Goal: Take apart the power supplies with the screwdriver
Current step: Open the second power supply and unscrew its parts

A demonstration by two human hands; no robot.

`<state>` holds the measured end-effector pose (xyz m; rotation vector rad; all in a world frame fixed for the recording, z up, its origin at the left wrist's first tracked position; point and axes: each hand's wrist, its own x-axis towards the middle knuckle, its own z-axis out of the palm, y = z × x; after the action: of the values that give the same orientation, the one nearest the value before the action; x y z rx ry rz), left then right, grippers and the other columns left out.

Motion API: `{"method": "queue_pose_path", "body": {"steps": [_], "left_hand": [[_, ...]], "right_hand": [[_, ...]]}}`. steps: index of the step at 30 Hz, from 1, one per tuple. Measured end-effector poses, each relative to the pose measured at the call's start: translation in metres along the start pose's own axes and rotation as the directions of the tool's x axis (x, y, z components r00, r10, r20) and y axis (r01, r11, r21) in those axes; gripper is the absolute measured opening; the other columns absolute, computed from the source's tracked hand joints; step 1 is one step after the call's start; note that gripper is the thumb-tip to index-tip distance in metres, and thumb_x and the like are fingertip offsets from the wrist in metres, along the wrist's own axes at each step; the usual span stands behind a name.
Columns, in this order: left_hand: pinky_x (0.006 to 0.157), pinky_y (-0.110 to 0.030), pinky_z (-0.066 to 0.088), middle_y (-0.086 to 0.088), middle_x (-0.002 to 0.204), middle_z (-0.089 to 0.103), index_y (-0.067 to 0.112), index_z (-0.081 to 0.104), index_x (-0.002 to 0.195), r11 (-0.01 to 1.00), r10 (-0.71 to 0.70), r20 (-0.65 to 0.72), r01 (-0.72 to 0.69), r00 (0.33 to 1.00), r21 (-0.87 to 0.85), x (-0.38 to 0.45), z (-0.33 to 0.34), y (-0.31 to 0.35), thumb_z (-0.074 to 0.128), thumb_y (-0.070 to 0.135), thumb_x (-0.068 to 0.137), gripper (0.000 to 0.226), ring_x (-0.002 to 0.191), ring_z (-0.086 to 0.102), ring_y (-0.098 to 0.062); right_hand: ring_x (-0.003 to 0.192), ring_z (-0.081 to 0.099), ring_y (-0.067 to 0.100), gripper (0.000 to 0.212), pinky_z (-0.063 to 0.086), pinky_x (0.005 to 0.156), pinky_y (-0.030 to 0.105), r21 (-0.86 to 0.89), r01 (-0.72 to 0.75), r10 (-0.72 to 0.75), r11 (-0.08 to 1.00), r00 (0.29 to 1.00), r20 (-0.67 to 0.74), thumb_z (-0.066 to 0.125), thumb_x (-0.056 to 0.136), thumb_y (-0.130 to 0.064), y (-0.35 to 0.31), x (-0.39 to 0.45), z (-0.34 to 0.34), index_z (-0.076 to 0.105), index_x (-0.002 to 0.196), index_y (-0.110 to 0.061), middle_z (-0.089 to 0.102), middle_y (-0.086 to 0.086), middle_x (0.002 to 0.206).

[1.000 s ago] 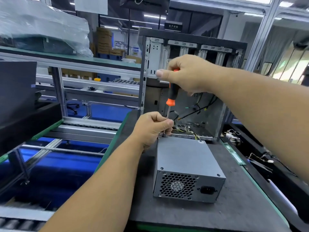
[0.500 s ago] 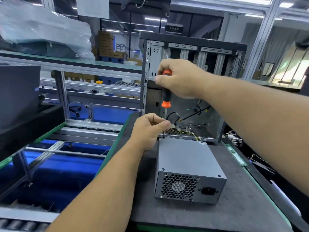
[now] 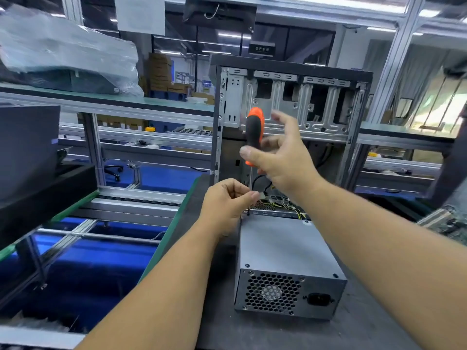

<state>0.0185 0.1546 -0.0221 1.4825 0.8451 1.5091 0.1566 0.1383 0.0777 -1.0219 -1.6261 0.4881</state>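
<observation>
Grey power supply [image 3: 283, 251] at lower centre, screwdriver [image 3: 254, 137] upright on its far corner. Left hand [image 3: 227, 205] pinching shaft; right hand [image 3: 278, 157] loosely pinching handle. Computer case [image 3: 290, 117] behind.

My station: factory assembly line. Aluminium-frame racks [image 3: 96, 145], roller conveyor [image 3: 141, 198], stacked cartons [image 3: 160, 69] behind, open computer case [image 3: 290, 97] at counter's [image 3: 366, 332] far edge.

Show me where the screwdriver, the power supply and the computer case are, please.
screwdriver [image 3: 254, 133]: head view, on the black middle of its handle.
power supply [image 3: 280, 242]: head view, on its grey top plate.
computer case [image 3: 233, 97]: head view, on the metal panel at its upper left.
</observation>
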Motion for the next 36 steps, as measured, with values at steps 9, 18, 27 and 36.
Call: {"method": "queue_pose_path", "body": {"steps": [9, 18, 27, 36], "left_hand": [[0.075, -0.045, 0.046, -0.015, 0.077, 0.056, -0.007, 0.058, 0.084, 0.999, 0.023, 0.053, -0.021, 0.998, -0.029, 0.001, 0.0, -0.003, 0.084, 0.006, 0.08, 0.028, 0.077, 0.05, -0.024], [0.089, -0.041, 0.054, -0.012, 0.088, 0.073, 0.003, 0.073, 0.089, 0.986, -0.082, 0.195, 0.05, 0.977, 0.161, -0.003, -0.017, -0.003, 0.065, 0.006, 0.098, 0.012, 0.083, 0.063, -0.015], [0.087, -0.039, 0.054, -0.016, 0.089, 0.07, -0.003, 0.069, 0.096, 0.989, -0.118, 0.203, 0.096, 0.972, 0.114, -0.01, -0.015, 0.001, 0.075, 0.0, 0.089, 0.009, 0.086, 0.064, -0.02], [0.068, -0.03, 0.057, -0.011, 0.075, 0.07, 0.003, 0.072, 0.078, 0.971, -0.23, 0.184, 0.212, 0.956, 0.114, -0.01, -0.016, 0.002, 0.077, 0.007, 0.089, 0.014, 0.071, 0.066, -0.018]], "right_hand": [[0.069, 0.069, 0.022, 0.007, 0.058, 0.065, 0.037, 0.132, -0.129, 0.123, 0.983, 0.991, 0.056, 0.083, 0.085, -0.009, 0.047, -0.021, 0.015, 0.077, 0.082, -0.013, 0.077, 0.013, 0.077], [0.073, 0.071, 0.01, 0.025, 0.055, 0.065, 0.019, 0.202, -0.139, 0.104, 0.97, 0.979, 0.174, 0.051, 0.106, -0.003, 0.049, -0.034, 0.01, 0.074, 0.111, -0.011, 0.075, 0.005, 0.085], [0.069, 0.07, 0.012, 0.02, 0.059, 0.067, 0.031, 0.033, -0.028, 0.025, 0.999, 0.994, 0.108, 0.067, 0.097, -0.009, 0.053, -0.032, 0.015, 0.077, 0.1, -0.025, 0.075, 0.001, 0.075], [0.067, 0.059, 0.011, 0.035, 0.054, 0.066, 0.024, 0.185, 0.006, -0.02, 0.983, 0.997, 0.074, 0.047, 0.106, 0.001, 0.04, -0.036, 0.01, 0.068, 0.124, -0.021, 0.074, 0.001, 0.082]]}}
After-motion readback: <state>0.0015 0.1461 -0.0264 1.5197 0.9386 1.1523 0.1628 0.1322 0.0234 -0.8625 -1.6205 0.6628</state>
